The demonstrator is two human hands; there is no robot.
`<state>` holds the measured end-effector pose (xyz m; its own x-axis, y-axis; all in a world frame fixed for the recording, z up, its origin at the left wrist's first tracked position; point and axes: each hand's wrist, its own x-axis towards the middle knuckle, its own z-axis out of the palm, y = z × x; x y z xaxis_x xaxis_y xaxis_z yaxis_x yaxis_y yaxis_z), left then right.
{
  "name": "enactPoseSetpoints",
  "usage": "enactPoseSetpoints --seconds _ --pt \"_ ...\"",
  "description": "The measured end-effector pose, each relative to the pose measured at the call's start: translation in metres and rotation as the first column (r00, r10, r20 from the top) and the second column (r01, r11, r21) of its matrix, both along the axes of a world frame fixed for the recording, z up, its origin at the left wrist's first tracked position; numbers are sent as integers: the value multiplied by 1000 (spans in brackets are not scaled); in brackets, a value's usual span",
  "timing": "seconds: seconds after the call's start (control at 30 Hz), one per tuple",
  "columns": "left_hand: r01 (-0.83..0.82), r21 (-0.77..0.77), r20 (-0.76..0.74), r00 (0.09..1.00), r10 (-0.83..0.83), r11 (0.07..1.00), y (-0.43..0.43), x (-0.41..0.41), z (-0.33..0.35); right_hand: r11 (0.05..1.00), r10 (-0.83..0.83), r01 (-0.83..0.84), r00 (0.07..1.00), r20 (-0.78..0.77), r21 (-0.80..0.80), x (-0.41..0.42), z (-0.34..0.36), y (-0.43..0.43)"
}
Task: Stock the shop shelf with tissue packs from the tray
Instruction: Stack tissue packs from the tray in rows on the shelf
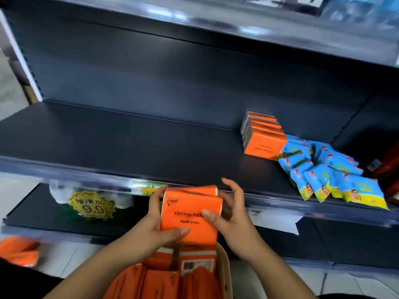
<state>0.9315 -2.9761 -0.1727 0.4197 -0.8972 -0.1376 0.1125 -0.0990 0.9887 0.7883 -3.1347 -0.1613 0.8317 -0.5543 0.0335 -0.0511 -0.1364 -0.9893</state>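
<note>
Both hands hold a small stack of orange tissue packs (190,214) just below the front edge of the dark shop shelf (129,139). My left hand (159,225) grips the stack's left side with the thumb on its front. My right hand (228,214) holds the right side, thumb on the front and fingers behind. Below them a beige tray (224,275) holds several more orange packs (164,281). A row of orange packs (262,137) stands on the shelf at the right.
Several blue wet-wipe packs (332,173) lie spread on the shelf right of the orange row. A yellow price sticker (91,206) hangs under the shelf edge at left. More orange packs (18,251) lie blurred at the lower left. Another shelf (194,24) runs overhead.
</note>
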Motion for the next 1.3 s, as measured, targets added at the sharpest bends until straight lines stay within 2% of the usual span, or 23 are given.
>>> enactPoseSetpoints --seconds 0.17,0.3,0.43,0.57,0.7,0.83,1.13,1.3 --pt "-5 -71 319 947 27 997 -51 11 36 945 106 -141 985 -134 -295 -11 49 -51" --pt "55 -84 480 877 -8 995 -136 15 50 801 -116 -48 965 -234 -597 -17 74 -115" --pt "79 -66 536 844 -31 995 -218 7 43 652 -373 -20 861 -344 -758 -21 75 -176" --pt "85 -42 557 829 -47 996 -266 4 28 626 -476 -62 759 -444 -777 -22 66 -209" --pt "39 -26 553 833 -18 999 -286 6 15 597 -485 -112 738 -468 -795 -17 60 -231" --pt "23 2 558 830 -20 1000 -295 7 9 613 -451 -220 691 -564 -759 -13 60 -245" --pt "17 66 594 803 -53 998 -316 -2 14 476 -511 -325 654 -558 -817 -20 68 -267" --pt "26 88 577 814 -72 996 -322 -8 13 463 -552 -341 611 -567 -818 -21 66 -274"
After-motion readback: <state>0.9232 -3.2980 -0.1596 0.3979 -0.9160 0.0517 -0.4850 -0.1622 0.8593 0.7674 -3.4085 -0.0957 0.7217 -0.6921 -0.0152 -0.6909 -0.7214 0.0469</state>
